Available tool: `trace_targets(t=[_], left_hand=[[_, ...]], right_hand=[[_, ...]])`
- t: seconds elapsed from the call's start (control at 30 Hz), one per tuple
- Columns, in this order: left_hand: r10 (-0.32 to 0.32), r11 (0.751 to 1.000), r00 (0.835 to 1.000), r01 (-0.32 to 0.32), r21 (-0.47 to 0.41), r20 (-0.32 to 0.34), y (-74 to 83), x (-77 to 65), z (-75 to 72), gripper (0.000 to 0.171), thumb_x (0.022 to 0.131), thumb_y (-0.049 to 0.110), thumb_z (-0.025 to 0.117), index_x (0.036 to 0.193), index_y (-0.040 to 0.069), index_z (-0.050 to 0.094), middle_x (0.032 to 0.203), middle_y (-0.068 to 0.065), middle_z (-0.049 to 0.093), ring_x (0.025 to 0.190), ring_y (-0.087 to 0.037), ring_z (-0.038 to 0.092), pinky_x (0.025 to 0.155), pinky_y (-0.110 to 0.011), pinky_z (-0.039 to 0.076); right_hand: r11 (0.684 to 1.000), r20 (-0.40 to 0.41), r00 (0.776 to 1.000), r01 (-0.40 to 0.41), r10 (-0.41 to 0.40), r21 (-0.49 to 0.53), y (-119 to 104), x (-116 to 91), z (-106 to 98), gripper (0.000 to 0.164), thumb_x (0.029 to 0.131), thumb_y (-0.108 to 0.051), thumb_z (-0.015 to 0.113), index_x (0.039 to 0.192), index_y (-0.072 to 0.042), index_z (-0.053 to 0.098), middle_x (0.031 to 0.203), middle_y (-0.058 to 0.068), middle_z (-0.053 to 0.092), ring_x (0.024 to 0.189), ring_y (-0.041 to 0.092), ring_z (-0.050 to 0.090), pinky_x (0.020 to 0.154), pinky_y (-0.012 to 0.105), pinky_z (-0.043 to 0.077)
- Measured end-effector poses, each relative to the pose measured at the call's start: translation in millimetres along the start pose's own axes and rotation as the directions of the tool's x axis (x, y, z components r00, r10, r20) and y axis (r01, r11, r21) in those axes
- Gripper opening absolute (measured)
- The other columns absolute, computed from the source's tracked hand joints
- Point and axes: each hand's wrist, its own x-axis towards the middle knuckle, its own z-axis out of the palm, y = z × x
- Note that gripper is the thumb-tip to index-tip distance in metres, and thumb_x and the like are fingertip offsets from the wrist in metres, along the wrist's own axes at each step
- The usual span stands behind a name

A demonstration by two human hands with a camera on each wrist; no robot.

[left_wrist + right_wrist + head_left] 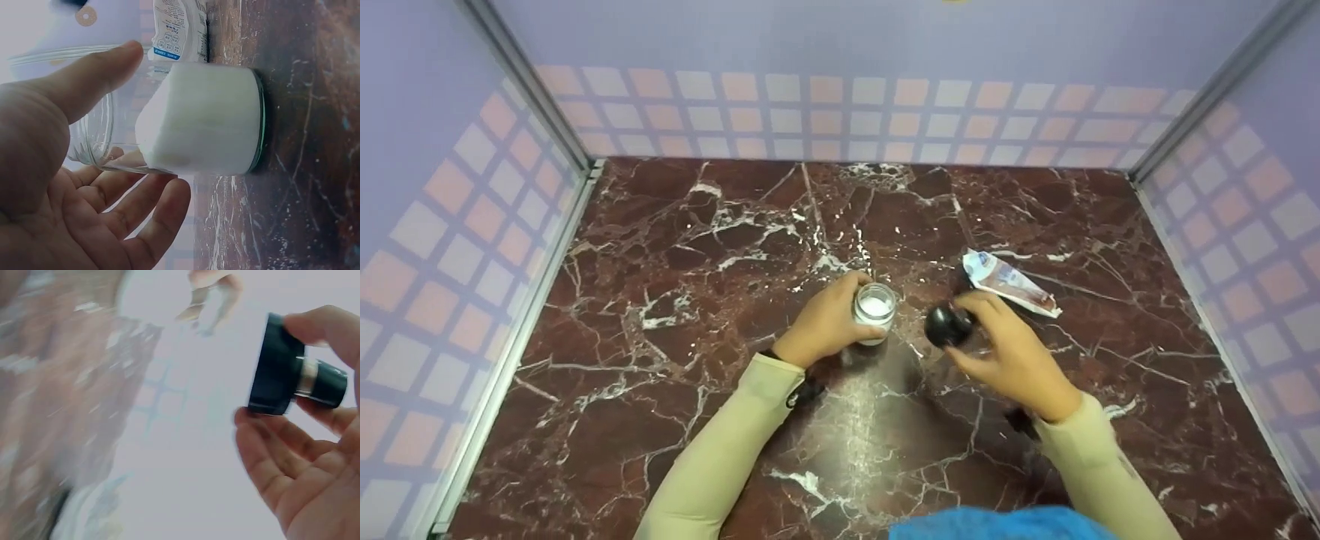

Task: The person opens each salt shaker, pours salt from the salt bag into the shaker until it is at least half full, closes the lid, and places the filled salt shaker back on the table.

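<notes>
A clear glass jar (875,311) stands upright on the marble-patterned table, about half filled with white powder (202,118). My left hand (832,319) holds it from the side, thumb on one side and fingers on the other, and its mouth is uncovered. To the right, my right hand (1012,352) grips a black lid (947,325) above the table, apart from the jar. In the right wrist view the lid (275,368) shows a wide round disc, a pale metallic band and a small black knob, pinched between thumb and fingers at the disc's edge.
A crumpled, printed packet (1011,283) lies just beyond my right hand. White specks (847,244) are scattered over the table (660,420) behind the jar. Checked panels (825,112) wall off the back and both sides. Blue cloth (997,523) shows at the near edge.
</notes>
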Motion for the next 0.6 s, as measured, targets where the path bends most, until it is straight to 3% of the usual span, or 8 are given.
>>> trace_targets(t=[0.13,0.27,0.43,0.6], left_hand=[[0.004,1.0,1.0,-0.004,0.009,-0.003,1.9,1.4,-0.5,0.077,0.071,0.032,0.095,0.134,0.013,0.055,0.126,-0.004,0.065,0.113,-0.024,0.063,0.102,-0.044,0.051],[0.052,0.999,0.999,-0.052,0.004,-0.005,1.8,2.2,1.2,0.073,0.071,0.029,0.095,0.132,0.013,0.057,0.122,-0.002,0.066,0.112,-0.021,0.064,0.102,-0.041,0.051],[0.041,0.999,0.999,-0.041,0.006,-0.01,-0.7,0.0,0.1,0.075,0.072,0.031,0.095,0.134,0.012,0.058,0.124,-0.002,0.068,0.113,-0.02,0.065,0.104,-0.04,0.05],[0.006,1.0,1.0,-0.006,0.012,-0.004,-0.9,0.6,-4.2,0.074,0.071,0.033,0.094,0.133,0.013,0.058,0.122,-0.002,0.068,0.108,-0.022,0.066,0.101,-0.043,0.051]], right_hand=[[0.994,-0.006,1.0,0.026,-0.026,0.103,-11.6,40.2,10.9,0.061,0.077,-0.006,0.088,0.131,-0.002,0.061,0.13,0.008,0.06,0.12,0.02,0.058,0.106,0.035,0.051],[0.996,0.047,0.997,0.057,-0.06,0.072,-13.8,63.9,26.0,0.059,0.08,-0.009,0.087,0.134,-0.007,0.063,0.135,0.009,0.057,0.124,0.022,0.055,0.108,0.038,0.049],[0.993,0.178,0.977,0.119,-0.115,-0.009,-7.8,77.4,44.8,0.054,0.088,-0.013,0.083,0.137,-0.007,0.062,0.138,0.013,0.057,0.128,0.026,0.055,0.114,0.04,0.043],[0.998,0.225,0.973,0.051,-0.06,0.043,-2.6,82.6,48.5,0.052,0.09,-0.016,0.081,0.137,-0.007,0.062,0.137,0.008,0.059,0.127,0.023,0.057,0.114,0.04,0.044]])
